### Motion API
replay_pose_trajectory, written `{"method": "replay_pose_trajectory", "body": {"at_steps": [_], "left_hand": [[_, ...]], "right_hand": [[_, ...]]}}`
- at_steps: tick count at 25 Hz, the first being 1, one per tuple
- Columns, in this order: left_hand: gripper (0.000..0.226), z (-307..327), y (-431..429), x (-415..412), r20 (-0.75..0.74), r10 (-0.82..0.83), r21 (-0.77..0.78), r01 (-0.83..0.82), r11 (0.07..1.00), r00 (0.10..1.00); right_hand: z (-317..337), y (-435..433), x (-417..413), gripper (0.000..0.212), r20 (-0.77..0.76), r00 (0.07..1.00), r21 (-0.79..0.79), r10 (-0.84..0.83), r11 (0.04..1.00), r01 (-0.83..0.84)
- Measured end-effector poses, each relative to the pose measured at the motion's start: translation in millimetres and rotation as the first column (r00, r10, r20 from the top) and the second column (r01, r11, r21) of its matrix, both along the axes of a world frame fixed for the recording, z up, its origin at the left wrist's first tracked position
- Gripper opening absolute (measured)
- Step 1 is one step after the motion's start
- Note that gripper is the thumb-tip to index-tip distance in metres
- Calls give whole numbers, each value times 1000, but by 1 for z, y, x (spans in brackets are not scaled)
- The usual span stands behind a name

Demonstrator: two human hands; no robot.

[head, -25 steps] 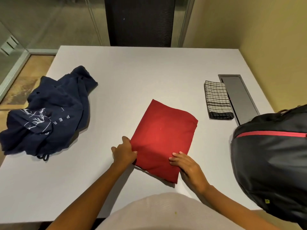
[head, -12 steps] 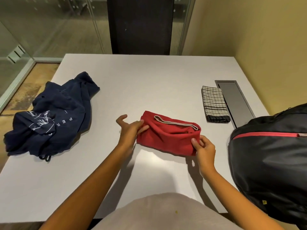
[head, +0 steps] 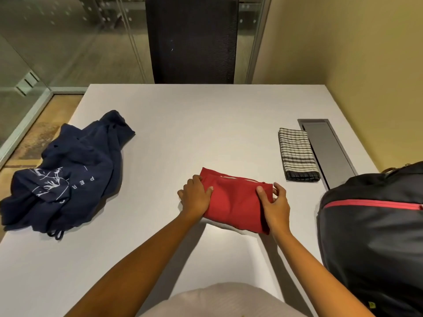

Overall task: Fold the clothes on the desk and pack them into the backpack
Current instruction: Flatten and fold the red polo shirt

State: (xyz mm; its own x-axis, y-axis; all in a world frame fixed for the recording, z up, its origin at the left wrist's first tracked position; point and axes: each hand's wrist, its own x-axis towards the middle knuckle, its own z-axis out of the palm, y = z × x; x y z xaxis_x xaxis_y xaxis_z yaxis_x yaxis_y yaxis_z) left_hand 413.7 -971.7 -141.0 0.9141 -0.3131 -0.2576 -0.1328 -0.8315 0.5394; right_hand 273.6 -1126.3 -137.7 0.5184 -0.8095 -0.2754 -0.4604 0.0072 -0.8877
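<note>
Fingers of the left hand (head: pixel 195 197) and right hand (head: pixel 274 202) curl round the two ends of the folded red garment (head: pixel 235 203), thumbs on top, on the desk (head: pixel 206 133). Soft and light, it would likely sag open unless lifted by both ends toward the backpack (head: pixel 370 236) nearby.

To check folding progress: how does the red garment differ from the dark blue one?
The red garment is folded compactly; the dark blue garment lies crumpled. The red one shows no print; the blue one has white print. The left hand and right hand hold the red one; none touches the blue. Both lie on the desk.
</note>
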Motion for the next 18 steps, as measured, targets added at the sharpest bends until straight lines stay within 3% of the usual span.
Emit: {"method": "replay_pose_trajectory", "body": {"at_steps": [2, 5, 10, 16, 18], "left_hand": [[43, -2, -4, 3, 27, 18, 28, -19, 999, 999], [25, 1, -10, 11, 71, 46, -59, -41, 997, 996], [14, -3, -23, 31, 213, 50, -152, -17, 988, 976], [18, -22, -51, 66, 403, -176, 56, 168, 984, 898], [19, -30, -56, 73, 399, -208, 110, 179, 978, 893]], "right_hand": [[-3, -1, 7, 59, -46, 998, -110, 52, 992, -57], [-10, -7, 20, 32, -61, 998, -267, 31, 963, -47], [-25, -29, 53, 31, -296, 953, -376, 58, 910, -172], [-63, -53, 65, 31, -395, 919, -647, -13, 714, -268], [-71, -60, 66, 35, -400, 916, -706, -2, 638, -307]]}}
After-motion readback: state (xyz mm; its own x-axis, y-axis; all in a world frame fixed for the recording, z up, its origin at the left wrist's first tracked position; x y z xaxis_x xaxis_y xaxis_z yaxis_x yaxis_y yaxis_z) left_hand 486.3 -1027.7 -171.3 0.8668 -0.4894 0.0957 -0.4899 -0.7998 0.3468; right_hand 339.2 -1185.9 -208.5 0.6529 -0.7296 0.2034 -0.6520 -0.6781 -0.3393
